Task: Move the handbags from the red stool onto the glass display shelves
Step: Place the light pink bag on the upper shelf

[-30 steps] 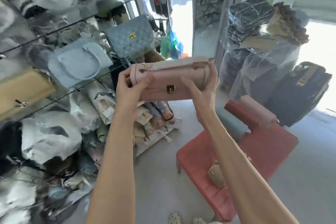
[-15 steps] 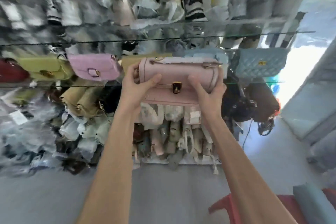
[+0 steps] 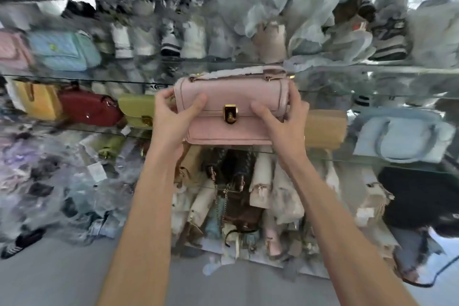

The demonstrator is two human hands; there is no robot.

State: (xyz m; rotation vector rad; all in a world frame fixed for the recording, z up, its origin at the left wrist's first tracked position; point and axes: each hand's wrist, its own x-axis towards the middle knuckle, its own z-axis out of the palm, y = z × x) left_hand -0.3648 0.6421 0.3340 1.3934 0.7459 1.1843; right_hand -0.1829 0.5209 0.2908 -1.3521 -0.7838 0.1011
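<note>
A pale pink handbag (image 3: 232, 97) with a gold clasp is held up at the level of the middle glass shelf (image 3: 372, 160). My left hand (image 3: 173, 119) grips its left end, thumb across the front. My right hand (image 3: 285, 119) grips the right end the same way. The bag's lower edge sits near the shelf's front edge, between a lime-green bag (image 3: 139, 110) and a tan bag (image 3: 325, 129). The red stool is out of view.
On the same shelf stand a yellow bag (image 3: 37, 102), a dark red bag (image 3: 90, 109) and a light blue bag (image 3: 402, 134). The shelf above (image 3: 372, 69) carries wrapped shoes and a blue quilted bag (image 3: 64, 49). Wrapped bags are piled on the floor below (image 3: 236, 206).
I have turned from the stool to face the shelves squarely. Both hands have carried the pink handbag closer to the middle shelf, into the gap between the green and tan bags.
</note>
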